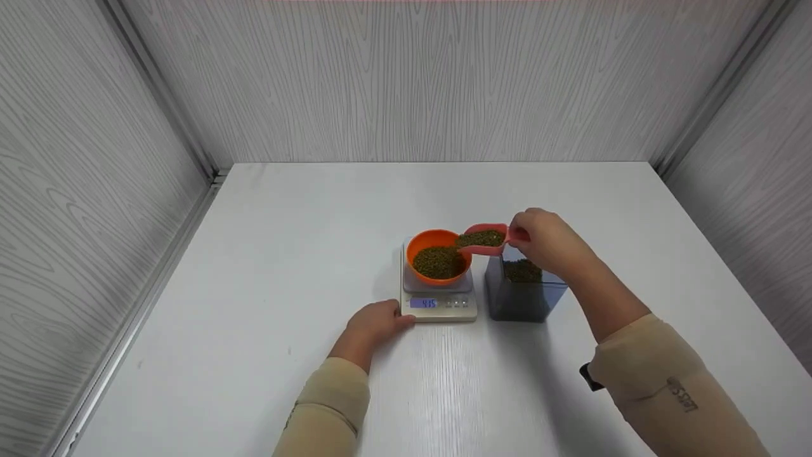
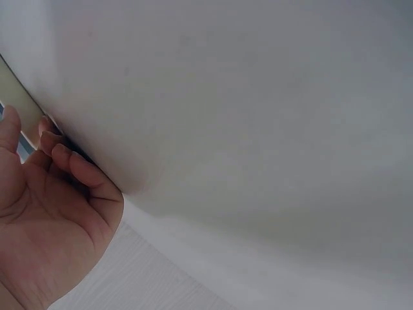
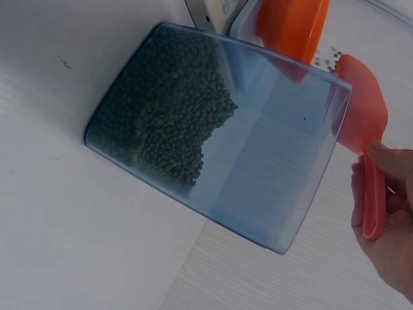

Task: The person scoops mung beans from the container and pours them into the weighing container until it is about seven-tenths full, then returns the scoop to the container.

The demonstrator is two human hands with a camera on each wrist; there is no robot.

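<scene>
Fingers (image 3: 377, 169) pinch the scoop (image 1: 485, 238) handle; left hand (image 1: 375, 322) touches the scale (image 1: 438, 306)

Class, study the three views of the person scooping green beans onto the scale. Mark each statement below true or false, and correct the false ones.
1. The right hand holds a pink scoop loaded with beans. True.
2. The orange bowl stands on the bare table beside the scale. False: it sits on the scale.
3. The left hand touches the scale's front left corner. True.
4. The blue container is empty. False: green beans lie in it.
5. The scale's display is dark. False: it is lit and shows digits.
</scene>
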